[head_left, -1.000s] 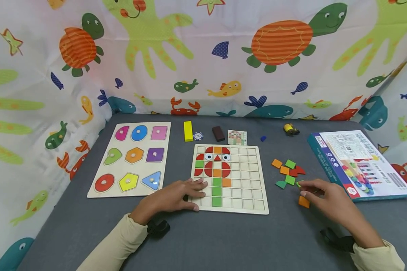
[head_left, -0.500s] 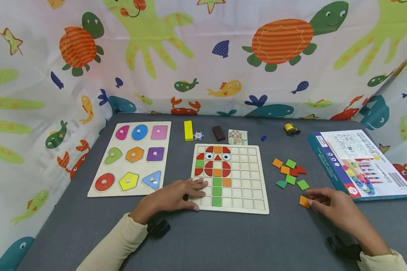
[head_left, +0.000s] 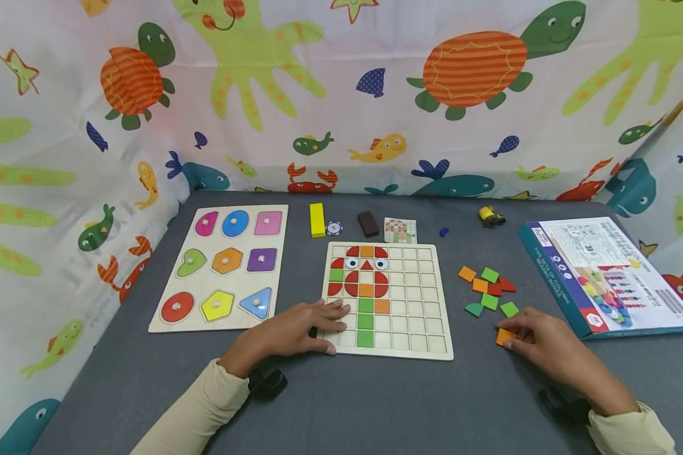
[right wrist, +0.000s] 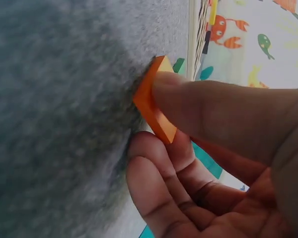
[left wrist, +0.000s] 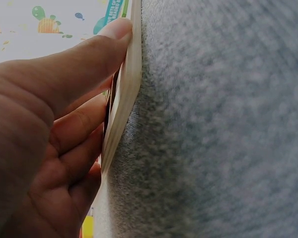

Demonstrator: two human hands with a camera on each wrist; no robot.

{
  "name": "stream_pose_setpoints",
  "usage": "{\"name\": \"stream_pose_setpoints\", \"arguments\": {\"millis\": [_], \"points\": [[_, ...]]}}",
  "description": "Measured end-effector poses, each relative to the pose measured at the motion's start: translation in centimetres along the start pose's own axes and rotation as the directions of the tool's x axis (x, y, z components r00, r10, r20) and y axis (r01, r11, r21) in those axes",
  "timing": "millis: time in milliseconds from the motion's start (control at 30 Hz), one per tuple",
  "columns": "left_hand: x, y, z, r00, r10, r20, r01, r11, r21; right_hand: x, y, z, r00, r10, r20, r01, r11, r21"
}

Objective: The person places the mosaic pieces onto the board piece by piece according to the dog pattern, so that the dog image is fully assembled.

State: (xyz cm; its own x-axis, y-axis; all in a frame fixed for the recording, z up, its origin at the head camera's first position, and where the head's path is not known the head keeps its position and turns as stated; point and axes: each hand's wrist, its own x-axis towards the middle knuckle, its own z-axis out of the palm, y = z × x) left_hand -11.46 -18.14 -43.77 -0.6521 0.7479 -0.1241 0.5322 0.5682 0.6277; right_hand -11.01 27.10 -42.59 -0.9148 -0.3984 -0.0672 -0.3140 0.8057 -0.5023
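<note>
My left hand [head_left: 298,330] rests on the lower left corner of a wooden grid board [head_left: 418,309], fingers spread on top and thumb at the near edge. In the left wrist view, the thumb and fingers lie against the board's edge [left wrist: 130,84]. Red, orange and green pieces and two eye pieces form a bird-like figure on the board. To the right, my right hand [head_left: 552,344] pinches an orange square tile [head_left: 503,337] low at the table. The right wrist view shows the thumb on this orange tile [right wrist: 148,106], fingers behind it. Loose green tiles [head_left: 490,301] lie just beyond.
A shape puzzle board [head_left: 196,309] lies at left. Behind the grid board are a yellow block [head_left: 317,220], a poker chip [head_left: 334,229], a dark brown block [head_left: 368,224] and a picture card [head_left: 400,230]. A boxed set [head_left: 609,278] and a small yellow toy [head_left: 491,216] are at right.
My right hand has left a green tile, drawn back, then come to the orange square tile, which it now pinches and has shifted slightly left. The left hand stays on the board.
</note>
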Motion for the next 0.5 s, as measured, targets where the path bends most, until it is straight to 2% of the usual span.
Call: {"name": "stream_pose_setpoints", "arguments": {"millis": [300,500], "points": [[-0.1,0.2,0.2,1.000,-0.010,0.006,0.010,1.000,0.005,1.5,-2.1,-0.8,0.999,-0.023,0.029,0.021,0.998,0.053],[-0.1,0.3,0.0,1.000,-0.006,-0.004,0.006,1.000,0.007,3.0,-4.7,-0.6,0.994,-0.112,0.018,0.110,0.990,0.092]]}}
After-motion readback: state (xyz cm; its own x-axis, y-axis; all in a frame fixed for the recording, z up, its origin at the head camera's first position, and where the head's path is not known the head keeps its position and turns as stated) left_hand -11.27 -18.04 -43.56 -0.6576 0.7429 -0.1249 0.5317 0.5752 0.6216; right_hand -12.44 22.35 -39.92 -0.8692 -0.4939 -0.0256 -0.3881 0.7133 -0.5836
